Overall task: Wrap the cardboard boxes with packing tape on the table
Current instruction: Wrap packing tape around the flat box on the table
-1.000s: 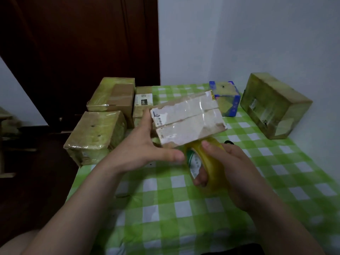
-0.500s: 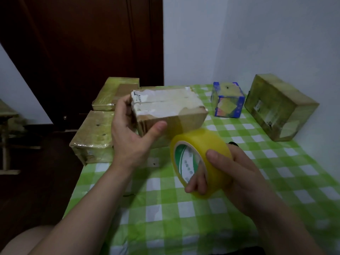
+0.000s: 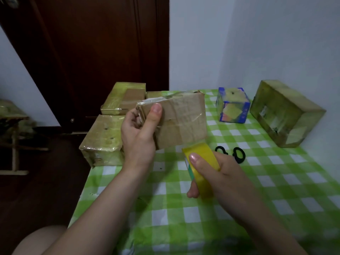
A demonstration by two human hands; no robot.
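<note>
Nearest you, low and right of centre, your right hand (image 3: 222, 175) has its fingers (image 3: 197, 161) curled round the yellow tape roll (image 3: 204, 157), one laid across the outer face, over the green-checked counter (image 3: 184, 221). I cannot see a free tape end, so find that first.

Just above and to the left, your left hand (image 3: 139, 142) grips the plain cardboard box (image 3: 184, 120) by its left end, thumb on the front face, with the box lifted and tilted. To do this well, I would bring the roll to the box's lower edge and press the tape end flat. Then turn the box against the roll so the band lies without creases.

The black scissors (image 3: 237, 154) lie just right of the roll, handy for cutting. Farther back, a taped box (image 3: 103, 138) sits at centre left and a larger wrapped box (image 3: 283, 115) at the right by the wall. A blue cube box (image 3: 232, 105) stands between them.
</note>
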